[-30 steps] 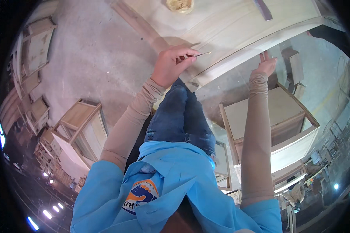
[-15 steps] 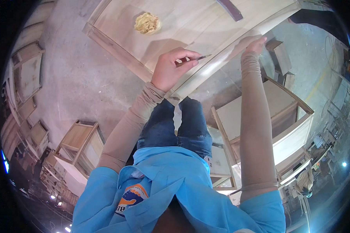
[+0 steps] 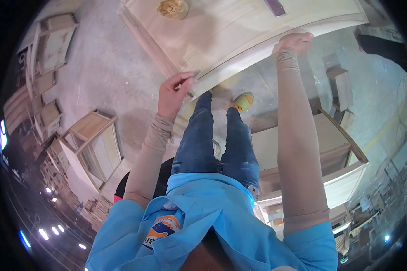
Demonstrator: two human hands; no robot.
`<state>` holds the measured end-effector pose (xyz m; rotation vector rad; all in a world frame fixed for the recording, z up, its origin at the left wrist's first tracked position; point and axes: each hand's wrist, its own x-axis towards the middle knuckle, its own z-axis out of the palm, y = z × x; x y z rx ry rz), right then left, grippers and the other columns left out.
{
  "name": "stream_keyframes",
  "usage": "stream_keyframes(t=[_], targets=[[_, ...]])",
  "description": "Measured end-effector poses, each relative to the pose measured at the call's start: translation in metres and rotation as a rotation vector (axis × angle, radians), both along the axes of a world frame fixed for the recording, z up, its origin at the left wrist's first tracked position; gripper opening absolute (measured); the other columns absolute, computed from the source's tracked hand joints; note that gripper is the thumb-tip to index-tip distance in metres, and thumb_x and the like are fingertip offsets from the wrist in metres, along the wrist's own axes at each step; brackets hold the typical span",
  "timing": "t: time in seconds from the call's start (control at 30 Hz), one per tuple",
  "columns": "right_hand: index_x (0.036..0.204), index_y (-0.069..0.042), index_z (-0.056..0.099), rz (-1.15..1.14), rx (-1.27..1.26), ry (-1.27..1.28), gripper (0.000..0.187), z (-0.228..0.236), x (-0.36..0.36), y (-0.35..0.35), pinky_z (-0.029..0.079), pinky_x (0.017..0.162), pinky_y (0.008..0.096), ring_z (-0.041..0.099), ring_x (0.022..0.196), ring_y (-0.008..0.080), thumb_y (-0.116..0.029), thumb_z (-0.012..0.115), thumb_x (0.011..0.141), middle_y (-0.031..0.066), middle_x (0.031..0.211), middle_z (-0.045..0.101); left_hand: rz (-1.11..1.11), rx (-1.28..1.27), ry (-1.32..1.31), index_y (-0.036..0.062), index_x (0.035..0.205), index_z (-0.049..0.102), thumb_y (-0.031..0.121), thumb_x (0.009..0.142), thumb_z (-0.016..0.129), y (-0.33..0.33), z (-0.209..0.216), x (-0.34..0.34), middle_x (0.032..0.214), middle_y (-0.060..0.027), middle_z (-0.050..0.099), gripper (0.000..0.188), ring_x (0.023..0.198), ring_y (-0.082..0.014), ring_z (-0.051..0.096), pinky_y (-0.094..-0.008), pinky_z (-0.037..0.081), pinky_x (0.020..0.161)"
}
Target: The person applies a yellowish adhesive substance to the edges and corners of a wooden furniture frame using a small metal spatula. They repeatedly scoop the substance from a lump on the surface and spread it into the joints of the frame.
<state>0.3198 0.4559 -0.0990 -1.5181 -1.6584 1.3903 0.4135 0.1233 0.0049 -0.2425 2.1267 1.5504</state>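
My left hand (image 3: 173,93) is closed near the front left corner of a pale wooden panel piece (image 3: 244,34). Between its fingers is a slim tool, mostly hidden now; half a second ago it showed a dark reddish handle and a narrow pointed metal tip. My right hand (image 3: 296,43) lies along the panel's near edge farther right, its fingers curled at the rim; what is under them, if anything, is hidden. On the panel's surface sits a lump of yellowish paste (image 3: 172,8), with a dark purple-brown strip (image 3: 274,7) at the top right.
Wooden cabinet frames stand on the concrete floor at left (image 3: 92,140) and right (image 3: 309,149). A small wooden box piece (image 3: 340,88) lies beyond my right forearm. A dark sleeve or limb (image 3: 384,47) shows at the far right. My shoe (image 3: 243,102) is below the panel.
My left hand has moved left and down to the panel's corner with the tool. My right hand stays at the near edge. The view has shifted, so the panel sits higher.
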Motion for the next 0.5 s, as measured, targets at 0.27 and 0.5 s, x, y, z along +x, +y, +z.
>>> stream_keyframes(t=[0.27, 0.5], targets=[[0.138, 0.015, 0.036, 0.006, -0.026, 0.015, 0.063, 0.012, 0.001, -0.004, 0.040, 0.106, 0.0503, 0.048, 0.123, 0.0498, -0.036, 0.021, 0.105, 0.0375, 0.135, 0.047, 0.046, -0.079, -0.066, 0.0075, 0.107, 0.075, 0.013, 0.091, 0.068, -0.002, 0.015, 0.079, 0.093, 0.0011, 0.066, 0.018, 0.080, -0.0056, 0.058, -0.0208, 0.047, 0.063], [0.139, 0.009, 0.040, -0.010, -0.066, 0.022, 0.059, 0.029, 0.003, -0.010, 0.045, 0.103, 0.0512, 0.052, 0.119, 0.0481, -0.035, 0.020, 0.105, 0.0336, 0.134, 0.050, -0.021, -0.027, 0.010, 0.0077, 0.107, 0.075, 0.011, 0.089, 0.069, 0.005, 0.006, 0.092, 0.093, -0.0013, 0.066, 0.019, 0.079, -0.0093, 0.057, -0.0243, 0.045, 0.066]])
